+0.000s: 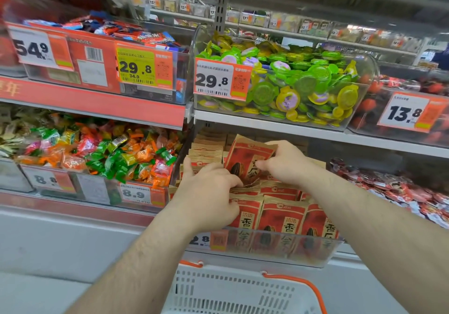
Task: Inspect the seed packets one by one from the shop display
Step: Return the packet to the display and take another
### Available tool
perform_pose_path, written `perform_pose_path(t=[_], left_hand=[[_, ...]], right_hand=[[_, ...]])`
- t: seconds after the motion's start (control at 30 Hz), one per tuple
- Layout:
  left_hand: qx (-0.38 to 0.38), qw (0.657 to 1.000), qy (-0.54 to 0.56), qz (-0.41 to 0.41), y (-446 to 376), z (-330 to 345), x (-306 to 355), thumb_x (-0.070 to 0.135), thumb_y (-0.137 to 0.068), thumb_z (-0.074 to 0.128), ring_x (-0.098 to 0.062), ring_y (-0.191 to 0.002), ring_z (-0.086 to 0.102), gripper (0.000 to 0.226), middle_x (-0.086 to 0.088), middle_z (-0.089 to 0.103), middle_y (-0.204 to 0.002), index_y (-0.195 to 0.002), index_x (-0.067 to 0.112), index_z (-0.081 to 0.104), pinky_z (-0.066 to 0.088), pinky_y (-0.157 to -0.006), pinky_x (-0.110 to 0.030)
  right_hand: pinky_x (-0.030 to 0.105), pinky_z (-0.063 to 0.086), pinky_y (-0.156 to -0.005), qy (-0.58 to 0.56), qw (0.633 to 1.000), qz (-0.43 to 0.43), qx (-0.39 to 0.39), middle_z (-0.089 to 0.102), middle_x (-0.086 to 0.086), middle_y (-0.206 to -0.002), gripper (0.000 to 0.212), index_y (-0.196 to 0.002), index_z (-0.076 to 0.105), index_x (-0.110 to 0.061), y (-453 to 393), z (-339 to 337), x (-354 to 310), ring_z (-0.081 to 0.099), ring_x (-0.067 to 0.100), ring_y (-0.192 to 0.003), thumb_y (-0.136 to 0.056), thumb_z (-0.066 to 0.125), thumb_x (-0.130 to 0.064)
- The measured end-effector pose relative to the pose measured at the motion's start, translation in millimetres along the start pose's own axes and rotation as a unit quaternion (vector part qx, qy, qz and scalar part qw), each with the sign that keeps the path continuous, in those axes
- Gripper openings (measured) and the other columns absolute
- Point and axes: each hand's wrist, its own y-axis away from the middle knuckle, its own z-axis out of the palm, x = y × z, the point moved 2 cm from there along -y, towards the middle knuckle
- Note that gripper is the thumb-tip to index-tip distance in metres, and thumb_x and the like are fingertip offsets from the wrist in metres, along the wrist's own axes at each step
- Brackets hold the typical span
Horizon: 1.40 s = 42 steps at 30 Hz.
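Right hand (285,162) is pinching one raised seed packet (245,160) above the clear bin (315,253). Left hand (209,192) is lying, fingers curled, among the packed seed packets (281,216) just left.

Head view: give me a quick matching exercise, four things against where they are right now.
Things:
1. raised seed packet
2. green jelly cups
3. white basket
4. mixed wrapped candies

Places:
A. bin left of the seed packets
B. below the seed bin
C. held in both hands
D. bin on the shelf above

Pairs: 1-C, 2-D, 3-B, 4-A
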Motion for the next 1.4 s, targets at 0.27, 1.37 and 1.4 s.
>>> perform_pose_path(t=[0.27,1.37,1.4], left_hand=[[0.012,1.000,0.002,0.000,0.0,3.8,-7.3,0.022,-0.101,0.052,-0.009,-0.148,0.017,0.044,0.019,0.048,-0.145,-0.140,0.044,0.050,-0.008,-0.118,-0.065],[0.065,0.997,0.029,0.018,0.9,8.4,-8.8,0.027,-0.093,0.055,-0.010,-0.134,0.043,0.037,0.018,0.053,-0.139,-0.128,0.038,0.061,0.022,-0.118,-0.054],[0.068,0.997,0.026,0.015,1.6,7.9,-8.2,0.027,-0.094,0.054,-0.011,-0.135,0.040,0.036,0.018,0.051,-0.141,-0.128,0.038,0.061,0.021,-0.118,-0.054]], right_hand=[[0.023,0.042,-0.065,0.137,0.989,-0.046,0.025,0.066,-0.008,-0.084,0.014,-0.084,0.066,-0.033,-16.8,6.6,-15.5,0.059,0.008,-0.074,-0.078,0.078,-0.031],[0.032,0.052,-0.080,0.338,0.935,-0.100,-0.043,0.060,-0.006,-0.093,0.032,-0.096,0.063,-0.023,-49.1,23.2,-33.5,0.059,0.019,-0.092,-0.079,0.073,-0.049],[0.031,0.050,-0.080,0.303,0.945,-0.119,-0.032,0.061,-0.005,-0.093,0.025,-0.090,0.061,-0.024,-43.8,19.3,-36.8,0.058,0.019,-0.092,-0.081,0.071,-0.044]])
